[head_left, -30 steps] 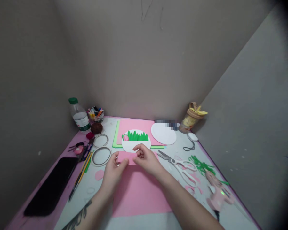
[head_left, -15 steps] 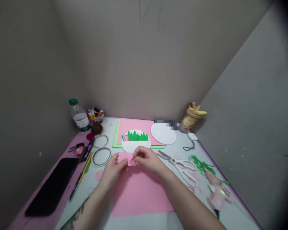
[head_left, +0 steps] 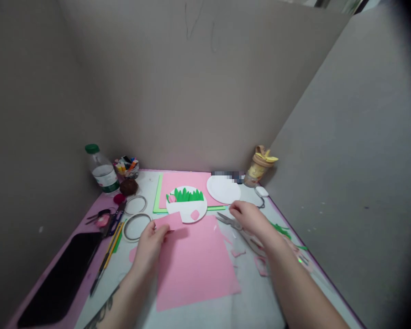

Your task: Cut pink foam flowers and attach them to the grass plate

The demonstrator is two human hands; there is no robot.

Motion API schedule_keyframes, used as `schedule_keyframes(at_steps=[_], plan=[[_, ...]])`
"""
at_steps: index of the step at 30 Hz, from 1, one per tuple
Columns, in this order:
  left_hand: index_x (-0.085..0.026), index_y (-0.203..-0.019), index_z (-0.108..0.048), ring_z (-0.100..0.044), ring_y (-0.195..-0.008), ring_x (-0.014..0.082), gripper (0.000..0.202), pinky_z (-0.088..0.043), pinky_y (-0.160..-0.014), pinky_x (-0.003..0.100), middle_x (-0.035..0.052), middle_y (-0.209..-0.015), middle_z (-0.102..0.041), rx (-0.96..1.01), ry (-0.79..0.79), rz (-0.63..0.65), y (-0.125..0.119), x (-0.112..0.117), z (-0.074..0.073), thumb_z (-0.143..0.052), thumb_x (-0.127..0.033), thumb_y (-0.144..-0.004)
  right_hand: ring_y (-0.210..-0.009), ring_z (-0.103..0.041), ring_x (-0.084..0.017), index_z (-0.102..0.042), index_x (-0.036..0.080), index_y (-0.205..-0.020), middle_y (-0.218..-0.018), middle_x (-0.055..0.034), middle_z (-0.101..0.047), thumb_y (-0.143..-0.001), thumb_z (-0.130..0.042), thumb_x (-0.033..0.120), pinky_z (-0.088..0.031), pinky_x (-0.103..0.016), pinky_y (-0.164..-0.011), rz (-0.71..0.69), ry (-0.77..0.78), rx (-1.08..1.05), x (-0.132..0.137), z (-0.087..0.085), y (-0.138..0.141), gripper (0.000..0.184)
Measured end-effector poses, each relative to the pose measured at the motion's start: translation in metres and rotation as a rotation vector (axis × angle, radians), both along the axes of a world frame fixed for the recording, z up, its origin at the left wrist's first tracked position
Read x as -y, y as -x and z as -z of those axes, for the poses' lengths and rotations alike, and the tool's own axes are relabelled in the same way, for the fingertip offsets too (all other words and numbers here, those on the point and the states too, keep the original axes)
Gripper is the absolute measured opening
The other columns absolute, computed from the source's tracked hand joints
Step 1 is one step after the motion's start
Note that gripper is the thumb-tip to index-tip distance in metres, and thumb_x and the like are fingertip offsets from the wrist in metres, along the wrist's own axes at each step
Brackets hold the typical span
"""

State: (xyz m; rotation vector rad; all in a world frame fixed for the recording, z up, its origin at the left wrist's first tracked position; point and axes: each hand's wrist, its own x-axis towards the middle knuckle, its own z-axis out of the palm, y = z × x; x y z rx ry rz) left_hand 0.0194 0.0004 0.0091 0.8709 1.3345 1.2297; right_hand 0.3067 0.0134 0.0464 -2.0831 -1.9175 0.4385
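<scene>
My left hand (head_left: 150, 240) pinches a small rectangle of pink paper (head_left: 171, 220) above a larger pink sheet (head_left: 195, 269). My right hand (head_left: 248, 217) is over the scissors (head_left: 229, 220), its fingers curled together; whether anything is in them is hidden. The scissors' blades point left, and the hand and forearm cover much of their white handles. Beyond the hands lies a white paper plate (head_left: 181, 208) bearing a strip of green paper grass (head_left: 188, 195), a pink shape (head_left: 171, 198) at its left and a rounded pink cutout (head_left: 195, 214) low on it.
A second white plate (head_left: 223, 189) lies at the back on coloured sheets. Tape rolls (head_left: 137, 227), pencils (head_left: 111, 246), a black phone-like slab (head_left: 61, 278) and a bottle (head_left: 104, 171) line the left. Pink scraps (head_left: 238, 252) and a jar (head_left: 256, 171) are at right.
My right hand has left the pink paper and moved right over the scissors. A rounded pink cutout now shows on the near plate. My left hand keeps the paper; the view has shifted.
</scene>
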Motion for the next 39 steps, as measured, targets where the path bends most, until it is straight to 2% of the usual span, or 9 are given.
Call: schedule_keyframes(at_steps=[3, 7, 15, 19, 23, 27, 30, 33, 39], plan=[[-0.015, -0.071, -0.059, -0.050, -0.051, 0.0113, 0.026, -0.034, -0.050, 0.022, -0.0004, -0.060, -0.060, 0.005, -0.004, -0.018, 0.000, 0.000, 0.003, -0.070, -0.036, -0.062, -0.073, -0.059, -0.023, -0.064, 0.016, -0.069, -0.075, -0.0105, -0.067, -0.073, -0.052, 0.013, -0.034, -0.029, -0.062, 0.040, 0.096, 0.134, 0.032, 0.000, -0.032, 0.014], [-0.015, -0.071, -0.059, -0.049, -0.051, 0.0103, 0.026, -0.033, -0.050, 0.022, -0.0012, -0.061, -0.060, 0.004, -0.003, -0.019, -0.002, 0.003, 0.005, -0.071, -0.037, -0.062, -0.087, -0.061, -0.027, -0.064, 0.015, -0.084, -0.093, -0.0147, -0.068, -0.070, -0.054, 0.011, -0.035, -0.030, -0.067, 0.057, 0.218, 0.325, 0.059, 0.018, -0.042, 0.018], [-0.014, -0.072, -0.060, -0.050, -0.053, 0.0112, 0.028, -0.034, -0.052, 0.022, 0.0000, -0.064, -0.062, 0.035, 0.010, -0.017, -0.004, 0.006, 0.007, -0.072, -0.037, -0.061, -0.080, -0.062, -0.025, -0.062, 0.017, -0.080, -0.091, -0.0134, -0.068, -0.082, -0.050, 0.027, -0.034, -0.029, -0.063, 0.083, 0.242, 0.355, 0.061, 0.020, -0.051, 0.016], [-0.014, -0.073, -0.060, -0.052, -0.056, 0.0120, 0.026, -0.035, -0.054, 0.023, 0.0002, -0.064, -0.062, 0.035, -0.022, 0.002, -0.004, 0.006, 0.011, -0.070, -0.036, -0.064, -0.071, -0.057, -0.019, -0.055, 0.018, -0.072, -0.076, -0.0057, -0.064, -0.078, -0.051, 0.023, -0.034, -0.026, -0.060, 0.144, 0.148, 0.073, 0.063, 0.022, -0.064, 0.009], [-0.015, -0.072, -0.058, -0.054, -0.059, 0.0132, 0.024, -0.037, -0.056, 0.024, 0.0005, -0.064, -0.061, 0.001, -0.034, 0.033, -0.004, 0.007, 0.014, -0.068, -0.036, -0.068, -0.055, -0.047, -0.013, -0.050, 0.019, -0.074, -0.062, 0.0029, -0.051, -0.075, -0.053, 0.023, -0.032, -0.022, -0.050, 0.273, 0.045, -0.495, 0.068, 0.033, -0.070, 0.005], [-0.016, -0.073, -0.056, -0.055, -0.061, 0.0132, 0.022, -0.037, -0.057, 0.023, -0.0001, -0.065, -0.062, 0.000, -0.029, 0.066, -0.005, 0.007, 0.012, -0.066, -0.035, -0.071, -0.047, -0.038, -0.008, -0.055, 0.020, -0.094, -0.064, 0.0051, -0.047, -0.069, -0.068, 0.032, -0.027, -0.019, -0.042, 0.387, -0.022, -1.106, 0.074, 0.030, -0.065, 0.030], [-0.016, -0.071, -0.054, -0.055, -0.060, 0.0129, 0.021, -0.037, -0.056, 0.022, -0.0006, -0.064, -0.061, 0.018, -0.026, 0.066, -0.006, 0.008, 0.009, -0.066, -0.034, -0.071, -0.048, -0.036, -0.006, -0.056, 0.023, -0.102, -0.068, 0.0053, -0.047, -0.058, -0.077, 0.023, -0.031, -0.018, -0.042, 0.273, -0.171, -1.457, 0.077, 0.013, -0.055, 0.049], [-0.016, -0.072, -0.055, -0.054, -0.058, 0.0127, 0.020, -0.037, -0.055, 0.023, 0.0000, -0.063, -0.062, 0.023, -0.018, 0.064, -0.008, 0.009, 0.005, -0.066, -0.032, -0.070, -0.050, -0.038, -0.005, -0.055, 0.026, -0.103, -0.072, 0.0055, -0.049, -0.056, -0.079, 0.017, -0.034, -0.017, -0.044, 0.203, -0.321, -1.591, 0.075, 0.003, -0.050, 0.053], [-0.017, -0.070, -0.053, -0.054, -0.058, 0.0128, 0.016, -0.038, -0.058, 0.023, -0.0019, -0.060, -0.060, 0.057, -0.025, 0.062, -0.009, 0.011, -0.003, -0.065, -0.028, -0.072, -0.039, -0.024, -0.004, -0.051, 0.021, -0.081, -0.052, 0.0112, -0.032, -0.063, -0.080, 0.032, -0.020, -0.014, -0.035, 0.455, -0.423, -1.380, 0.065, 0.028, -0.059, 0.036]])
